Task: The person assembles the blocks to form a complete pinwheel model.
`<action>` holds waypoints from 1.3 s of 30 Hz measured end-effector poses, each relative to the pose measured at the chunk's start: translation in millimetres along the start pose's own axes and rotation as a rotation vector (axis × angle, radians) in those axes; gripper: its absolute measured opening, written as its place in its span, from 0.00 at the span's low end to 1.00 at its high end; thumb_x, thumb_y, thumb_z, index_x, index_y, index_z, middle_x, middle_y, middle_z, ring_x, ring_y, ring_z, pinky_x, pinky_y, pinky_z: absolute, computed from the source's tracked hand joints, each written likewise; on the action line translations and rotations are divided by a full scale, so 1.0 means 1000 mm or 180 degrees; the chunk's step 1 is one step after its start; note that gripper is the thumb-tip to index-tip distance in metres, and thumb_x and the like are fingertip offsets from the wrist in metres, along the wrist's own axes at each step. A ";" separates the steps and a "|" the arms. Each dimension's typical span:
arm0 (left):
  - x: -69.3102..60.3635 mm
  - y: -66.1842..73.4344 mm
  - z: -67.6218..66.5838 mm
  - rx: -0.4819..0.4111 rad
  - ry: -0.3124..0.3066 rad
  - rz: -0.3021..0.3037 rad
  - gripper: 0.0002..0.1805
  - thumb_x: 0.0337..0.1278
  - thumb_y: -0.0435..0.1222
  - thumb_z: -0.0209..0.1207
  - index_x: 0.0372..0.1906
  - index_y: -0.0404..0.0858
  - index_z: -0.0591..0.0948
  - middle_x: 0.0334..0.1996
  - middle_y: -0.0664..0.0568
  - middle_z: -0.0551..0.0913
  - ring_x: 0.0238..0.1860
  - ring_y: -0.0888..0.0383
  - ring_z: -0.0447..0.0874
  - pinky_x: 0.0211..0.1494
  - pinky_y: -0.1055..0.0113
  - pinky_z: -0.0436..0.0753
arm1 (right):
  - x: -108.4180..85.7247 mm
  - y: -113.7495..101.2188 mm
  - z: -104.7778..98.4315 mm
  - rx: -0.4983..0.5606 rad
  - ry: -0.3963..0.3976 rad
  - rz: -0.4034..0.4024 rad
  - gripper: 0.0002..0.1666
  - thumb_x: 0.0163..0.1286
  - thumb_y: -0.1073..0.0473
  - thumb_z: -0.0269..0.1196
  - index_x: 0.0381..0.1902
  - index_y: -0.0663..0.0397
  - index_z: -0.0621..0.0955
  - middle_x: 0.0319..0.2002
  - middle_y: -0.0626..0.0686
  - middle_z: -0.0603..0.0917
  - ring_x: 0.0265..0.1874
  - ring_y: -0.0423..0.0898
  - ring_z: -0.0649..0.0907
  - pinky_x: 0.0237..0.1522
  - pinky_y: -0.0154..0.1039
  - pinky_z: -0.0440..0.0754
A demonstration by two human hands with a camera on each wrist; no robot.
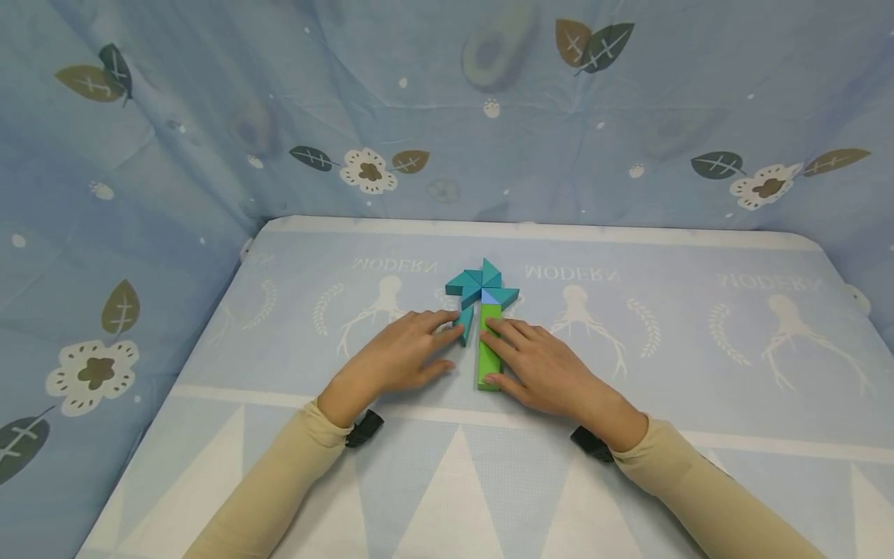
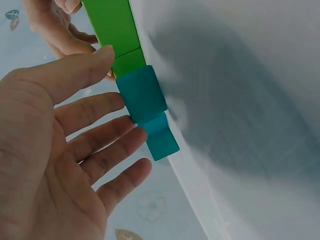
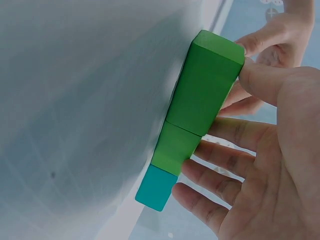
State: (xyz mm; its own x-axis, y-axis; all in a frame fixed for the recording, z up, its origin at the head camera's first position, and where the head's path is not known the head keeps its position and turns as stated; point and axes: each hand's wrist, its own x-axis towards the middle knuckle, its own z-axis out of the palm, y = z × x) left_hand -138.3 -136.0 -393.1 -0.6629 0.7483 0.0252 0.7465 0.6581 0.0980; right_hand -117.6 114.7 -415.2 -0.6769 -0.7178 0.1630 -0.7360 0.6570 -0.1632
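On the tabletop lies a pinwheel shape (image 1: 473,276) of teal triangular blocks, with a lilac-blue triangle (image 1: 490,296) at its lower side. A stem of green blocks (image 1: 490,355) runs from it toward the person. My left hand (image 1: 401,351) touches a separate teal triangular block (image 1: 466,317) left of the stem, its fingers loosely extended. From the right, my right hand (image 1: 548,365) rests its fingertips on the green stem. The right wrist view shows two green blocks (image 3: 207,85) end to end, with the thumb and extended fingers along their side.
The table (image 1: 244,353) is covered by a pale blue and white patterned cloth. Patterned blue fabric (image 1: 447,109) hangs behind and at the left. Dark bands (image 1: 365,428) sit at both wrists.
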 end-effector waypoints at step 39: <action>0.011 0.003 0.008 -0.0181 0.0139 0.0081 0.26 0.64 0.42 0.61 0.64 0.36 0.76 0.65 0.46 0.73 0.62 0.50 0.78 0.61 0.57 0.80 | -0.001 0.000 -0.001 -0.0031 0.0001 -0.0004 0.38 0.70 0.40 0.59 0.69 0.58 0.71 0.69 0.59 0.69 0.66 0.57 0.72 0.63 0.52 0.74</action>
State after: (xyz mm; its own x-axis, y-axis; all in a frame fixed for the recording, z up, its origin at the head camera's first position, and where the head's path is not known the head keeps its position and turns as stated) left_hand -142.8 -124.6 -400.7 -0.6465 0.7595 0.0717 0.7596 0.6321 0.1533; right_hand -116.9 115.8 -414.8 -0.6759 -0.7186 0.1635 -0.7370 0.6583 -0.1533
